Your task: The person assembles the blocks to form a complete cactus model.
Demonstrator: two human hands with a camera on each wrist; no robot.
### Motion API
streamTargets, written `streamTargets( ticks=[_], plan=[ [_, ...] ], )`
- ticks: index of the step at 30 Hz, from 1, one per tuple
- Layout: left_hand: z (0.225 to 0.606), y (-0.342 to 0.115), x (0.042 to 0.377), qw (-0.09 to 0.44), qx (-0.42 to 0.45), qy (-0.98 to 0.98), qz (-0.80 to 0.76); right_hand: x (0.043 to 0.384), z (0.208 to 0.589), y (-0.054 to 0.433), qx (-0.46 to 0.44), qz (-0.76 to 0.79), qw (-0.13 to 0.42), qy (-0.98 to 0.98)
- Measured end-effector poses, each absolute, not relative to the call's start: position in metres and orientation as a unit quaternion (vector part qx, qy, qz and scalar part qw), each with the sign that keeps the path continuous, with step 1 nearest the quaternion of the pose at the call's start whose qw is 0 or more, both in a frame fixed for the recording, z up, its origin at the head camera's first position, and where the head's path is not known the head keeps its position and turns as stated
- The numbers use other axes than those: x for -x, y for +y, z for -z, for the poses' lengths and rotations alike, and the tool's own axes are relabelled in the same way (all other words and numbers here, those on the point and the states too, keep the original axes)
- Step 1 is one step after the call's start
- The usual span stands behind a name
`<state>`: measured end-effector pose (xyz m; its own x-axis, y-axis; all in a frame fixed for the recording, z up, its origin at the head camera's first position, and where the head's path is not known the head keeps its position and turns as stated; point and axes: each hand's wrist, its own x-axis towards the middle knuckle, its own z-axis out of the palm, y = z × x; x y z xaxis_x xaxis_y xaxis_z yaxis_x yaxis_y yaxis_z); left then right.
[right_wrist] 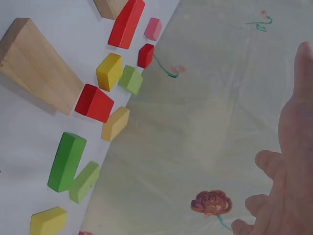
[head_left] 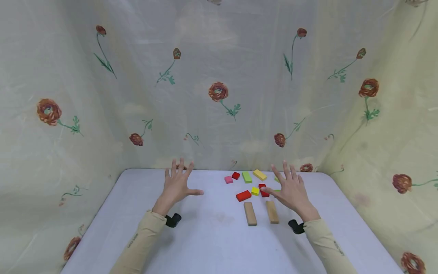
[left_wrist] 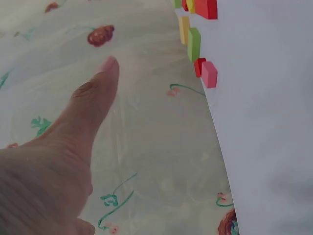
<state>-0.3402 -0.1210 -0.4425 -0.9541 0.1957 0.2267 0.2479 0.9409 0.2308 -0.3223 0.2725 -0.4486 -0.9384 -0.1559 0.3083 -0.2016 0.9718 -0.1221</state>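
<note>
My left hand (head_left: 175, 187) hovers over the left half of the table, fingers spread and thumb pointing right, holding nothing. The right hand (head_left: 291, 191) is likewise spread above the blocks at the right, its thumb overlapping a red block (head_left: 262, 187) in the head view. Around it lie a yellow cube (head_left: 255, 191), another red block (head_left: 243, 196) and two plain wooden blocks (head_left: 250, 214). Farther back are a pink block (head_left: 228, 179), a small red block (head_left: 235, 175), a light green block (head_left: 246, 177) and a pale yellow block (head_left: 259, 174). A green block (right_wrist: 67, 161) shows in the right wrist view, mostly hidden by the hand in the head view.
The white table (head_left: 212, 243) is enclosed at the back and sides by a flowered curtain (head_left: 219, 125). A black device (head_left: 173, 220) sits at the left wrist, and a similar black device (head_left: 296, 227) at the right wrist.
</note>
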Motion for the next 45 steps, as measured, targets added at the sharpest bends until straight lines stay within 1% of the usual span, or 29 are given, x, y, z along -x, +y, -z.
streamTargets(
  ticks=[6, 9, 17, 20, 23, 28, 35, 41, 45],
  plan=[
    [0.444, -0.112, 0.341, 0.100, 0.142, -0.974, 0.144, 0.324, 0.456, 0.274, -0.092, -0.119, 0.144, -0.978],
    [0.448, -0.108, 0.341, 0.099, 0.160, -0.972, 0.144, 0.321, 0.461, 0.275, -0.085, -0.137, 0.129, -0.978],
    [0.467, -0.091, 0.333, 0.075, 0.191, -0.971, 0.119, 0.315, 0.482, 0.280, -0.088, -0.160, 0.096, -0.979],
    [0.474, -0.086, 0.330, 0.061, 0.206, -0.969, 0.124, 0.312, 0.490, 0.282, -0.080, -0.170, 0.077, -0.979],
    [0.481, -0.079, 0.329, 0.036, 0.209, -0.969, 0.130, 0.310, 0.498, 0.283, -0.075, -0.181, 0.059, -0.979],
    [0.490, -0.066, 0.327, 0.000, 0.222, -0.966, 0.133, 0.306, 0.508, 0.285, -0.084, -0.191, 0.045, -0.977],
    [0.497, -0.040, 0.325, -0.027, 0.253, -0.958, 0.128, 0.304, 0.514, 0.291, -0.121, -0.199, 0.063, -0.970],
    [0.500, -0.009, 0.323, -0.045, 0.287, -0.948, 0.130, 0.303, 0.516, 0.291, -0.113, -0.222, 0.021, -0.968],
    [0.504, 0.009, 0.321, -0.058, 0.313, -0.939, 0.133, 0.302, 0.519, 0.289, -0.115, -0.228, 0.008, -0.967]
  ],
)
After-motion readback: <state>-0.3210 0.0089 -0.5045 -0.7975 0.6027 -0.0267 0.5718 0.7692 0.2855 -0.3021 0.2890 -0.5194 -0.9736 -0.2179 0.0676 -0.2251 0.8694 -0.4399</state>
